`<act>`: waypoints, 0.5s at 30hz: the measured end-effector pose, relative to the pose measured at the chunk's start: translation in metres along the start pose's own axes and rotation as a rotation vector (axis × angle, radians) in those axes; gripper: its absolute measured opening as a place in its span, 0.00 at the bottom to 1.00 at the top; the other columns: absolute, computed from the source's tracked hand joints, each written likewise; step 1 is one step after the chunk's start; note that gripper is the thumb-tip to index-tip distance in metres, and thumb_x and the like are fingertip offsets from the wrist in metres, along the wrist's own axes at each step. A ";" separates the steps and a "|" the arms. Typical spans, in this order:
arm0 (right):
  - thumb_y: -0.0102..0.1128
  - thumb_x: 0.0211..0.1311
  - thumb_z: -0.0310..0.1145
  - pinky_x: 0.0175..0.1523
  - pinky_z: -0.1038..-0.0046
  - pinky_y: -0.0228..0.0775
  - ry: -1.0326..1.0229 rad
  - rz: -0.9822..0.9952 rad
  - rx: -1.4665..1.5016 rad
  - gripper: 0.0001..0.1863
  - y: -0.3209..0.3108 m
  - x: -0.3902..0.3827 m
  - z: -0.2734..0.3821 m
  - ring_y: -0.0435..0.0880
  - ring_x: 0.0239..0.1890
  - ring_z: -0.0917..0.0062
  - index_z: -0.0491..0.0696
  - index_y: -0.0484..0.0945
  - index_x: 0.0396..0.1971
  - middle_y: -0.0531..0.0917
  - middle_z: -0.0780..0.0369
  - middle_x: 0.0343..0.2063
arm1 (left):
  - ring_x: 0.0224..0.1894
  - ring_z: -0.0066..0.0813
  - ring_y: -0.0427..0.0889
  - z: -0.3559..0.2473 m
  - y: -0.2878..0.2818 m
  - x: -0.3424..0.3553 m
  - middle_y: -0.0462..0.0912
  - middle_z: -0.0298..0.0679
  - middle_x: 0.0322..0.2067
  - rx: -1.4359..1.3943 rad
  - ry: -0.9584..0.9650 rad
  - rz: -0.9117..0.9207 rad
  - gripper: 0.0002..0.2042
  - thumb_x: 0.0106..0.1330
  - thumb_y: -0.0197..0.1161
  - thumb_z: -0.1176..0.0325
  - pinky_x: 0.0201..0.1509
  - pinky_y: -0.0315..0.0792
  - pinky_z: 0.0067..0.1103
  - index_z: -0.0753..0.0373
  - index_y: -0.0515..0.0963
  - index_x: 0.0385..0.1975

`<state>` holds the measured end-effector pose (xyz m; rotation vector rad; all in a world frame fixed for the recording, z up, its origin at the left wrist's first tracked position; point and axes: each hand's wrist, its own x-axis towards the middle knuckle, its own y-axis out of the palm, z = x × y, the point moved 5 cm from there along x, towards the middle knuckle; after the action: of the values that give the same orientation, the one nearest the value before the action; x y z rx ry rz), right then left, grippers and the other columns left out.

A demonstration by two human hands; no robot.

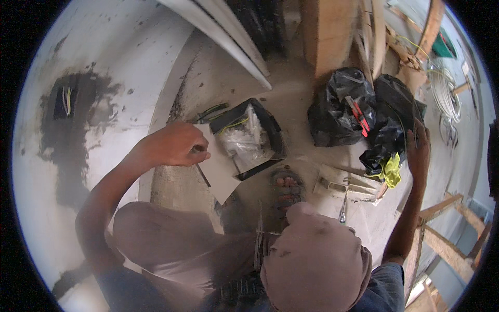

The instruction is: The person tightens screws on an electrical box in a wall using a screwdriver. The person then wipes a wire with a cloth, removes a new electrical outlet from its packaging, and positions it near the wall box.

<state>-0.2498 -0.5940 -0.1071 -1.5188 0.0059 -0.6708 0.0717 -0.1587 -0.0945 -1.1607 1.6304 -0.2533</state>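
Observation:
My left hand (184, 143) is curled in a closed grip over the pale cardboard flap (221, 179) of an open box (267, 125); what its fingers hold is unclear. The box contains clear plastic bags (239, 145) with small parts and a yellow-green wire. Behind it lies a dark-handled tool (210, 112). My right hand (418, 145) grips the edge of a black plastic bag (395, 104) at the right. Beside it are another black bag (332, 119) with red-handled pliers (358, 117) on it and a yellow-green crumpled item (391, 169).
A metal bracket piece (338, 184) and screwdriver (343, 210) lie right of my foot (286, 184). Pale pipes (239, 47) and timber (338, 36) are behind. A cable coil (447, 99) and wooden frame (447, 239) are rightward, a wall opening with wires (66, 101) leftward.

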 end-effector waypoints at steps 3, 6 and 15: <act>0.56 0.67 0.26 0.52 0.74 0.72 0.294 0.169 0.586 0.09 0.027 0.030 0.107 0.82 0.43 0.75 0.42 0.81 0.44 0.84 0.59 0.40 | 0.42 0.45 0.79 0.011 0.009 -0.008 0.80 0.44 0.31 -0.013 0.004 -0.088 0.15 0.63 0.62 0.55 0.51 0.69 0.37 0.62 0.80 0.31; 0.62 0.59 0.32 0.52 0.70 0.72 -0.139 0.541 0.817 0.11 0.087 0.033 0.243 0.82 0.45 0.64 0.45 0.83 0.41 0.84 0.54 0.41 | 0.46 0.45 0.78 0.008 0.007 -0.009 0.80 0.43 0.35 -0.008 -0.017 -0.150 0.15 0.63 0.62 0.54 0.55 0.67 0.37 0.62 0.80 0.35; 0.58 0.62 0.35 0.49 0.66 0.73 -0.369 0.646 0.892 0.14 0.171 0.015 0.372 0.80 0.47 0.62 0.45 0.79 0.45 0.81 0.52 0.43 | 0.51 0.42 0.76 0.010 0.016 -0.023 0.80 0.42 0.40 -0.017 -0.045 -0.172 0.16 0.65 0.60 0.52 0.61 0.62 0.38 0.61 0.79 0.39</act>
<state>-0.0181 -0.2766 -0.2241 -0.6765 -0.0713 0.1493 0.0703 -0.1290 -0.0945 -1.3125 1.4982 -0.3219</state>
